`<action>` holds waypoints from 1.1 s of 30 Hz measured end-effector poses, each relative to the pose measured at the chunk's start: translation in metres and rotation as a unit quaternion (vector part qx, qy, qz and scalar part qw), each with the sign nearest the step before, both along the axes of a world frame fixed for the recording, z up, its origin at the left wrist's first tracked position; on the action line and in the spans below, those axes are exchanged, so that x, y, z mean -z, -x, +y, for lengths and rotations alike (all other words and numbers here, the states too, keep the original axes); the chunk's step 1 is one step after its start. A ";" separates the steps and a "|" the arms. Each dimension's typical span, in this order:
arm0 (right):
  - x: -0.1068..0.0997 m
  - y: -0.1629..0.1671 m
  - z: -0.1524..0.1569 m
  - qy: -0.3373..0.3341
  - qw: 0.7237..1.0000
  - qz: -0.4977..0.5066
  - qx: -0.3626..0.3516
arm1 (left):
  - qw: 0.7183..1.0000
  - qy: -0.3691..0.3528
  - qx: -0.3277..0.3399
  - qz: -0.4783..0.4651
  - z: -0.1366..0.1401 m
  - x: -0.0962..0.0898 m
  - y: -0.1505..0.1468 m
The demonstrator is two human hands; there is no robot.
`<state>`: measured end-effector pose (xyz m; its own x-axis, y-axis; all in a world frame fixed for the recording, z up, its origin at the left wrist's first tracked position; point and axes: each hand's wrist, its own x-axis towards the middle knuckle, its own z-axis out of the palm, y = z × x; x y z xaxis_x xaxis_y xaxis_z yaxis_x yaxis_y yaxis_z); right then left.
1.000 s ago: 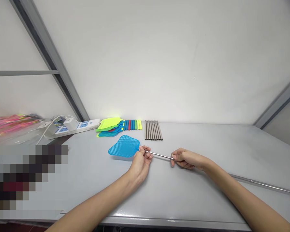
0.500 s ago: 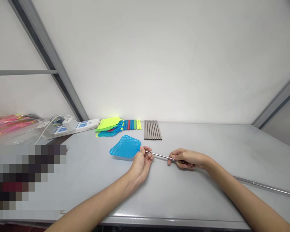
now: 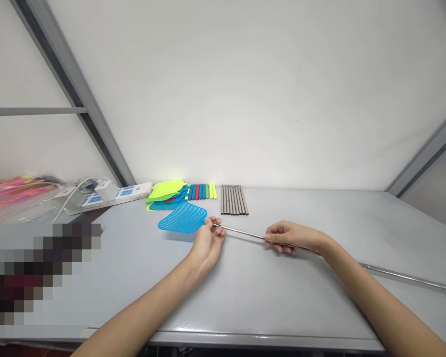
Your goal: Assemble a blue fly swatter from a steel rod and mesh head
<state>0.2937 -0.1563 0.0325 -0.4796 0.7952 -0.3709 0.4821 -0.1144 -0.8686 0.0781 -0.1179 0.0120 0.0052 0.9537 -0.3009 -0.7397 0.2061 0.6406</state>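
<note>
The swatter head [image 3: 183, 218] is over the table [image 3: 301, 307], just left of my left hand [image 3: 210, 238]. The rod [image 3: 245, 232] runs from there rightward through my right hand [image 3: 288, 237] and on beyond my wrist. Behind, before the wall [image 3: 245, 99], from left to right — a power strip [image 3: 122, 195], piled swatter heads [image 3: 167, 196], a row of sticks [image 3: 201, 192], then a row of tubes [image 3: 234, 200].

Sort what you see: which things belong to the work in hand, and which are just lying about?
Part of the work:
blue mesh paddle, in the left hand
metal rod, in the right hand
stacked paddles, coloured sticks and metal tubes, likely matching parts

Apparently just lying about:
white power strip
pink items, far left
</note>
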 end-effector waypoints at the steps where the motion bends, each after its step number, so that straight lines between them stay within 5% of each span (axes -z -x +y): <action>1: -0.001 0.000 0.000 -0.002 1.000 -0.002 0.000 | 1.000 0.000 0.000 0.000 0.000 0.000 0.000; 22: 0.005 0.013 -0.001 -0.078 0.997 -0.022 0.018 | 0.996 -0.077 -0.040 0.026 -0.023 0.004 -0.010; 33: 0.010 0.015 0.002 -0.024 1.000 0.011 0.002 | 0.996 -0.076 -0.014 0.034 -0.034 0.016 -0.016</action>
